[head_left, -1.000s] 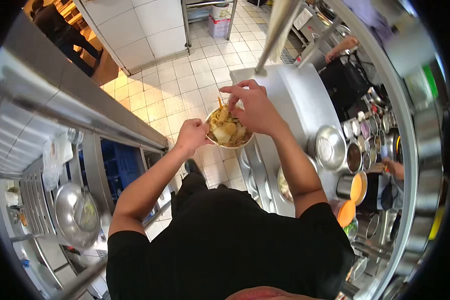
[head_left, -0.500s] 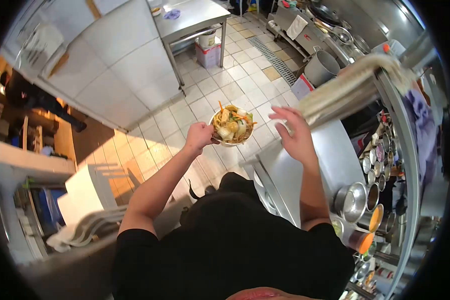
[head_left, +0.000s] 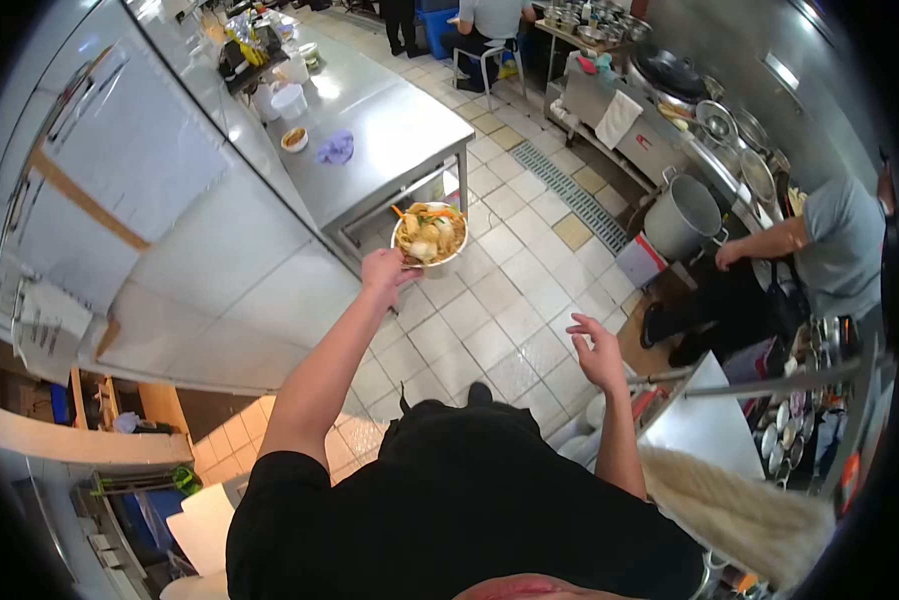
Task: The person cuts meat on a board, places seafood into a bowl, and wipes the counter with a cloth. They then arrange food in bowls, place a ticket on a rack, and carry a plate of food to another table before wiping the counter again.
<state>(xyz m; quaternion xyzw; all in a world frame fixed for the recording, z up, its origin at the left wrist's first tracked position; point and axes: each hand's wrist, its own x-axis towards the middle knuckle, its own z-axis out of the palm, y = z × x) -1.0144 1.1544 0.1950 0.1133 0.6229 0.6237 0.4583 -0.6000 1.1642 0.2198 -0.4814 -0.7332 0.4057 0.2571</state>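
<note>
Held out in front of me is a white bowl of food (head_left: 431,237), heaped with what look like noodles, pale chunks and orange strips. My left hand (head_left: 383,272) grips its near left rim, fingers curled under the edge. My right hand (head_left: 599,352) hangs in the air above the tiled floor, fingers apart and slightly bent, with nothing in it. Beyond the bowl stands a steel table (head_left: 390,120) carrying a purple cloth (head_left: 336,147) and a small bowl with brown contents (head_left: 295,139).
A co-worker in a grey shirt (head_left: 838,245) stands at the right beside a large pot (head_left: 682,212). Another person sits on a stool (head_left: 486,62) at the back. A white wall panel (head_left: 200,260) runs along the left. A beige towel (head_left: 735,505) hangs low right.
I have moved forward and turned, bringing the steel table closer and the co-worker into view. The bowl stays in my left hand. The counter and towel have shifted back to my lower right.
</note>
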